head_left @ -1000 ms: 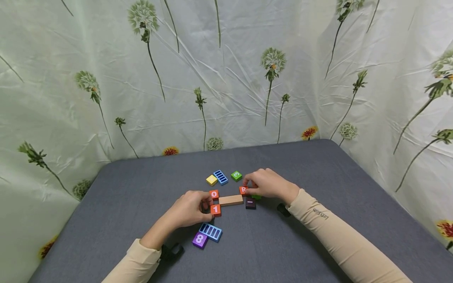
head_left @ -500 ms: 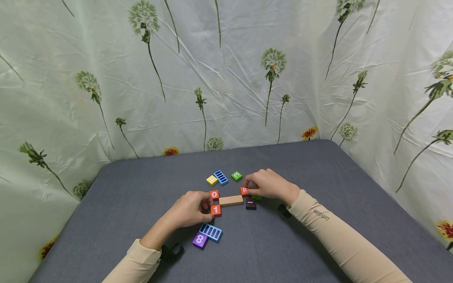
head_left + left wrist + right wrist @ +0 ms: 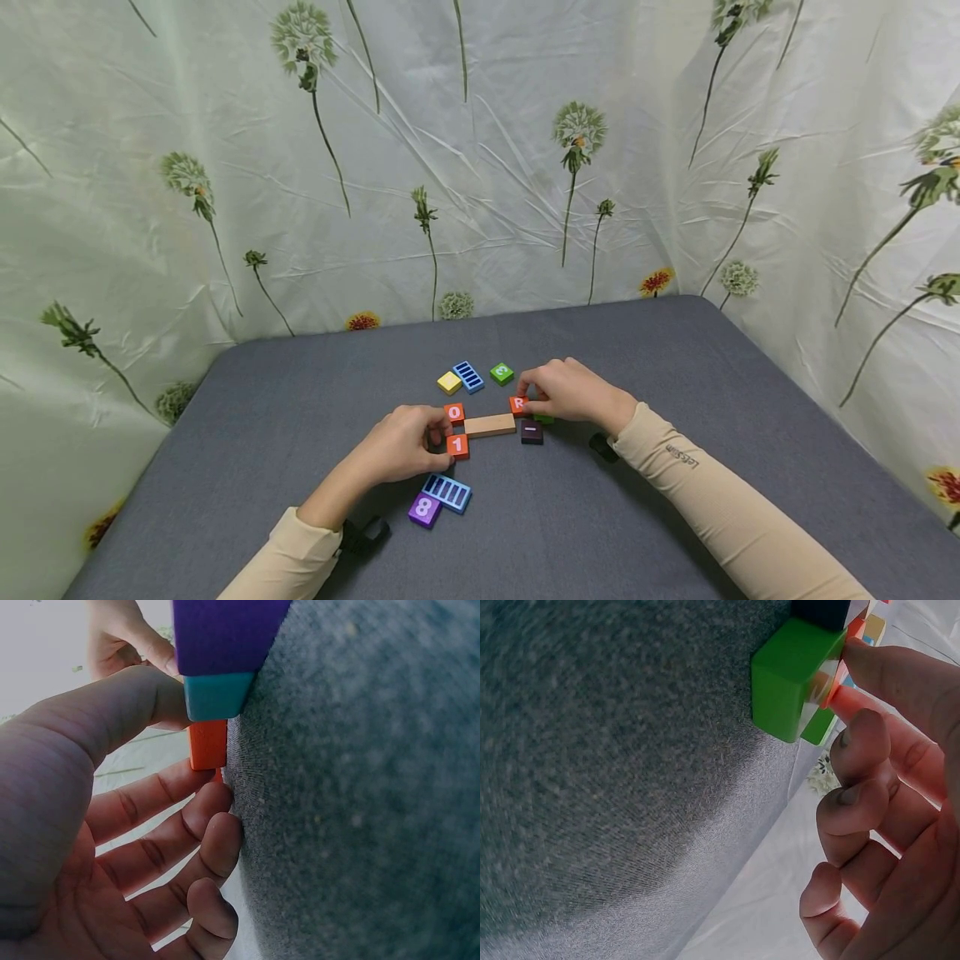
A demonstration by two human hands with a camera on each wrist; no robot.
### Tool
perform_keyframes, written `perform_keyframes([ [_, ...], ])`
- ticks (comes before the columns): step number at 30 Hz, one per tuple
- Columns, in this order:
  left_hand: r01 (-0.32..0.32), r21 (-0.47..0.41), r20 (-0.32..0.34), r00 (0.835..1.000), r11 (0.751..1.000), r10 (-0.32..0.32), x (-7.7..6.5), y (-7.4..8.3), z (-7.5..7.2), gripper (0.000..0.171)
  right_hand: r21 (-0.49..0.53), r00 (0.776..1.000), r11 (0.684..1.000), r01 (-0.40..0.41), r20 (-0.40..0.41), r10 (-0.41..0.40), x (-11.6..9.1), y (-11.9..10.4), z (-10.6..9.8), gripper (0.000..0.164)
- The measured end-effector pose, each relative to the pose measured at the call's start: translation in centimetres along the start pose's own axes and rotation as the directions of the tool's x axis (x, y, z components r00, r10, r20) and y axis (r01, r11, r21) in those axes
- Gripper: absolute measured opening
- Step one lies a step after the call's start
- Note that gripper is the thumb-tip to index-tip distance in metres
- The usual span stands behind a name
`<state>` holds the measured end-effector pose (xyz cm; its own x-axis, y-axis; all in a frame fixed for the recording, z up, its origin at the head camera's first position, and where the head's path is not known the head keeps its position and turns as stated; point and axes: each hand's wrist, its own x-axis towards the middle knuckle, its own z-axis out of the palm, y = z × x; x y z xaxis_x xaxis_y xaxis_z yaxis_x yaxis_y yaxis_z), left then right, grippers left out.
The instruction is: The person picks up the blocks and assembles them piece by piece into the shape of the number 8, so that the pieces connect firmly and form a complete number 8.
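Note:
In the head view, my left hand (image 3: pixel 408 444) pinches a red tile marked 1 (image 3: pixel 457 447) between thumb and fingers. Just beyond it lies a red tile marked 0 (image 3: pixel 453 413). A plain wooden strip (image 3: pixel 490 426) stretches from these two tiles toward the right. Past its far right end, my right hand (image 3: pixel 572 390) pinches a red tile with an R-like mark (image 3: pixel 517 405) between thumb and forefinger. A green block (image 3: pixel 787 679) sits beside that tile, mostly hidden under the hand in the head view. Near it rests a dark tile with a white dash (image 3: pixel 532 432).
Closer to me, a blue barred tile (image 3: pixel 447 492) touches a purple 8 tile (image 3: pixel 424 509). Farther back are a yellow tile (image 3: pixel 449 382), another blue barred tile (image 3: pixel 468 377) and a green numbered tile (image 3: pixel 502 373). A floral cloth (image 3: pixel 495 250) hangs behind the grey table (image 3: pixel 315 375).
The right hand and its red tile have shifted very slightly right since one second ago. The left hand and the other tiles look the same.

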<state>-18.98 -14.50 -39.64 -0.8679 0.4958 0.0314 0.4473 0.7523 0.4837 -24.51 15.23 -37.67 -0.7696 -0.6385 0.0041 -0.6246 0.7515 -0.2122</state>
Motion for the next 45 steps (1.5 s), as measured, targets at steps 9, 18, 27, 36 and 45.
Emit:
perform_keyframes([
  [9, 0.001, -0.001, -0.003, 1.0, 1.0, -0.001, -0.1, 0.0, 0.0, 0.022, -0.012, 1.0, 1.0, 0.01, -0.003, -0.01, 0.0, 0.0, -0.1, 0.015],
  [18, 0.003, 0.0, 0.003, 1.0, 1.0, -0.003, -0.1, 0.0, -0.1, 0.022, 0.007, 0.999, 0.999, 0.04, -0.018, -0.04, -0.6, -0.3, -0.4, 0.013],
  [27, 0.012, 0.004, 0.006, 1.0, 1.0, -0.012, -0.1, 0.0, 0.1, 0.023, 0.116, 0.997, 0.993, 0.015, 0.068, -0.023, -1.7, -0.4, -0.8, 0.017],
  [36, 0.009, 0.004, 0.011, 1.0, 1.0, -0.009, 0.1, -0.1, 0.1, 0.022, 0.18, 0.991, 0.984, 0.015, 0.132, -0.039, -2.6, -0.4, -0.9, 0.023],
  [45, 0.009, 0.007, 0.01, 1.0, 1.0, -0.009, 0.1, -0.3, 0.1, 0.022, 0.208, 0.988, 0.978, 0.031, 0.139, -0.061, -2.9, -0.2, -0.6, 0.03],
])
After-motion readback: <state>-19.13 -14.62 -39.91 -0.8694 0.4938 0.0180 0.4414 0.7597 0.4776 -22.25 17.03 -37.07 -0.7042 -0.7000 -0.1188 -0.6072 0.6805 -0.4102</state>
